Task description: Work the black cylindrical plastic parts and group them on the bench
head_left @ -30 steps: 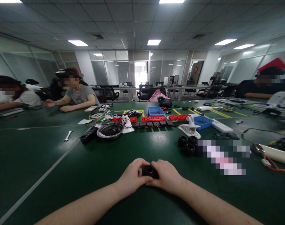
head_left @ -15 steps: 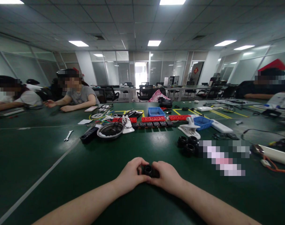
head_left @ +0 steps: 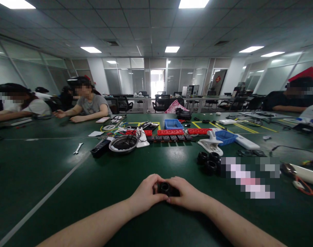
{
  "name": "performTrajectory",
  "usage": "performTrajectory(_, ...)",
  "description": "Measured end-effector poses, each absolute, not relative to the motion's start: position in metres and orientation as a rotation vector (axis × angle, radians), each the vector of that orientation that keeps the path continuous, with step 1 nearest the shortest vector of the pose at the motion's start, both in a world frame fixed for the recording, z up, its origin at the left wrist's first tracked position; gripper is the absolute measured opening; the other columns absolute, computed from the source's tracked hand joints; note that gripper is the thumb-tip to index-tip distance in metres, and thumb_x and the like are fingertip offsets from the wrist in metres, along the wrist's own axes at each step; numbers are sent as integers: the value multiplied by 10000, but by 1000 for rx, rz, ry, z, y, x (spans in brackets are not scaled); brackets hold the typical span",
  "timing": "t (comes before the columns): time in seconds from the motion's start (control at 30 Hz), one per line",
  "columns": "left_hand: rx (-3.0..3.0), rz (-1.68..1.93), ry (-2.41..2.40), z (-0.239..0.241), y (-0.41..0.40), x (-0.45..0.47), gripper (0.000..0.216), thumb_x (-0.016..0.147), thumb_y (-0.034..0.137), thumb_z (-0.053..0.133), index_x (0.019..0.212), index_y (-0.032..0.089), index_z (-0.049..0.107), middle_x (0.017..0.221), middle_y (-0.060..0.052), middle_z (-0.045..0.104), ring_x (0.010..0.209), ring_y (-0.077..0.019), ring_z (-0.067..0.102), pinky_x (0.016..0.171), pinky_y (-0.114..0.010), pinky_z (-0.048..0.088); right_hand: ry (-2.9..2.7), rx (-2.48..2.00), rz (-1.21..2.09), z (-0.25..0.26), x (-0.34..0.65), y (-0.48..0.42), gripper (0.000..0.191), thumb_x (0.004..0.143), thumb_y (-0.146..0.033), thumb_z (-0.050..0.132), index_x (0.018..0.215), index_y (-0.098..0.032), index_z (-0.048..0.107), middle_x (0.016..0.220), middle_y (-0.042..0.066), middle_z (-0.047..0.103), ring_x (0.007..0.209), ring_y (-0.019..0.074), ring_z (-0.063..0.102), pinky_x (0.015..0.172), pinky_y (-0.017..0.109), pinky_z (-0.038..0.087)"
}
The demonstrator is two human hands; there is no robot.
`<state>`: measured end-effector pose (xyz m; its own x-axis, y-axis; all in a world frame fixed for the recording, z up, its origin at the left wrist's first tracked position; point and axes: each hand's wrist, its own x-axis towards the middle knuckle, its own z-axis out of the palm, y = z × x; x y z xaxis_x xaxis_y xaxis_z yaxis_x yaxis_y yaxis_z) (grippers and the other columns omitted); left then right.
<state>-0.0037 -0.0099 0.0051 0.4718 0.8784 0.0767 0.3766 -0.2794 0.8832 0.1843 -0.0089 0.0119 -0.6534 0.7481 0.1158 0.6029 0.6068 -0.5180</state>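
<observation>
Between my two hands, low in the middle of the view, is a small black ring-shaped part [head_left: 165, 187] with a round opening facing up. My left hand [head_left: 149, 189] curves round its left side, fingers and thumb closed on it. From the right, my right hand [head_left: 185, 192] grips it too, hiding much of that side. The thumbs nearly meet in front of it. Several similar black ring-shaped parts [head_left: 211, 166] stand in a cluster on the green table [head_left: 115, 185], further off to the right.
A spanner [head_left: 78, 148] lies at left. Beyond my hands are a metal bowl [head_left: 123, 144] with cables, a red power strip [head_left: 170, 132], blue trays [head_left: 173, 124], and a white clamp stand [head_left: 211, 145]. Co-workers sit at left and right; one person [head_left: 91, 103] rests their arms on the table.
The view has shifted slightly, so everything sits a little further right. My hands stay round the black part, and my right fingers have come a bit closer to the left ones.
</observation>
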Motion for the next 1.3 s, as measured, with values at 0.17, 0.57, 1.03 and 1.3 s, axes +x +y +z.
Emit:
performTrajectory(0.17, 1858, 723, 1057, 3, -12, -2, 329, 602, 238, 733, 854, 155, 538, 698, 58, 441, 566, -87, 403, 504, -182, 316, -2513, -1036, 673, 9, 185, -6, 225, 729, -316, 629, 901, -174, 599, 808, 23, 574, 753, 178, 499, 662, 264, 363)
performTrajectory(0.57, 1811, 705, 1048, -2, -9, -2, 400, 530, 229, 781, 842, 164, 539, 726, 54, 481, 585, -90, 422, 490, -176, 313, -2451, -1311, 646, 4, 179, -3, 348, 560, -388, 748, 734, -149, 566, 699, -9, 521, 670, 152, 464, 571, 231, 308)
performTrajectory(1.03, 2019, 690, 1120, 4, -6, -4, 361, 573, 253, 756, 849, 191, 532, 796, 34, 472, 697, -128, 446, 583, -204, 347, -2492, -1201, 743, 9, 179, -2, 384, 598, -385, 721, 911, -199, 597, 816, 16, 582, 770, 194, 492, 682, 290, 347)
performTrajectory(1.3, 2100, 745, 1026, 13, -13, -6, 559, 611, 371, 732, 1092, 222, 491, 1031, -31, 491, 860, -185, 479, 726, -269, 399, -2354, -1107, 1028, 19, 189, -2, 436, 620, -307, 710, 1021, -190, 584, 883, 16, 560, 818, 189, 501, 719, 280, 381)
